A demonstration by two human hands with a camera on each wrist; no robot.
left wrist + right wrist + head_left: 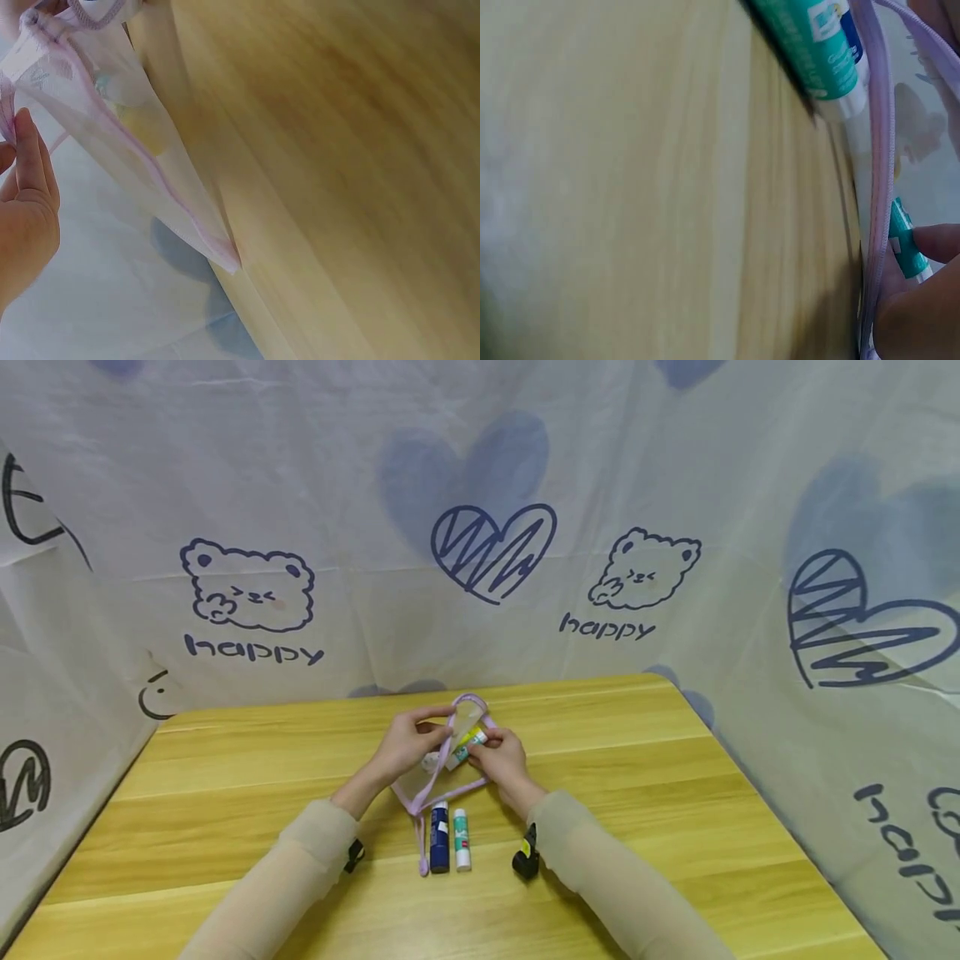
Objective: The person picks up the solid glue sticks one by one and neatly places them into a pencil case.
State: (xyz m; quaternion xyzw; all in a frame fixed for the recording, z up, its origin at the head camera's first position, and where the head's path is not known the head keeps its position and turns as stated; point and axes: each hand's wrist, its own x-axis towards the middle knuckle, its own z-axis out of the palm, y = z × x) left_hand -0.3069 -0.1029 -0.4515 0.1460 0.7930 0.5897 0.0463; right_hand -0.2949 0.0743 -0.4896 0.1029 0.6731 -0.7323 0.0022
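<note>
A translucent zip pouch (411,785) with lilac edging lies tilted on the table, its mouth spread. My left hand (405,745) pinches the zip edge between thumb and fingers; the left wrist view shows the same grip beside the mesh side (169,169). At the opening, my right hand (504,762) pinches a small teal-and-white glue stick (907,247) with thumb and finger. Something yellow (142,129) shows through the mesh. In front of the pouch, a navy glue stick (440,839) and another teal-and-white glue stick (462,842) lie side by side.
The pouch's lilac strap (422,853) trails left of the navy stick. All of it is on a wood-grain table (600,877), whose far edge meets a white printed cloth (360,585). Black wrist cameras (527,856) sit under the sleeves.
</note>
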